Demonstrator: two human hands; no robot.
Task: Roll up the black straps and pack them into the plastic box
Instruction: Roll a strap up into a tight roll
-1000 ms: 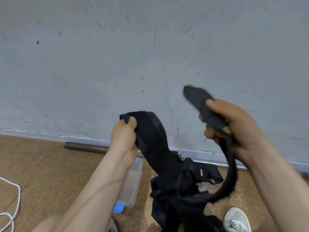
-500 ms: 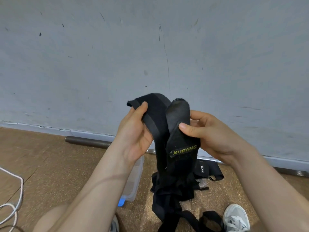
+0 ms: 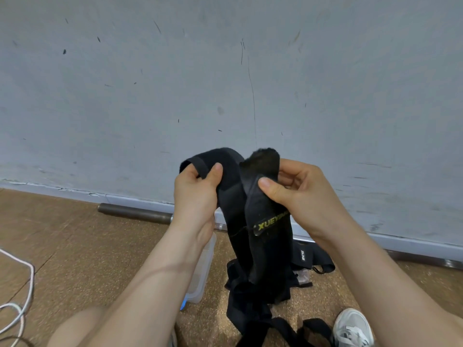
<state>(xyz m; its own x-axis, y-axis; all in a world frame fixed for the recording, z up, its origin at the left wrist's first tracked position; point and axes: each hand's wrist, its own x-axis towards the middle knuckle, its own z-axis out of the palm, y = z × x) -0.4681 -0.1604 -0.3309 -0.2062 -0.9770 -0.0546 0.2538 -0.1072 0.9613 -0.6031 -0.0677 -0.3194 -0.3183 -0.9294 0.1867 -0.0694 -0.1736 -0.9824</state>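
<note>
A wide black strap (image 3: 265, 231) with a yellow XUEYING label hangs in front of me, held up by both hands. My left hand (image 3: 196, 194) grips its looped end, thumb on the front. My right hand (image 3: 298, 194) pinches the other end, which stands upright beside the loop. The strap's lower part drops onto a heap of black straps (image 3: 253, 291) on the floor. The clear plastic box (image 3: 203, 266) with a blue clip lies on the floor, mostly hidden behind my left forearm.
A grey wall with a pale skirting stands close ahead, a metal bar (image 3: 132, 212) lying along its foot. A white cable (image 3: 22, 291) curls at the left on the brown floor. A white shoe (image 3: 353, 326) shows at the bottom right.
My right hand has swung its strap end in from the right and brought it upright beside the looped end in my left hand. Both hands have since stayed close together.
</note>
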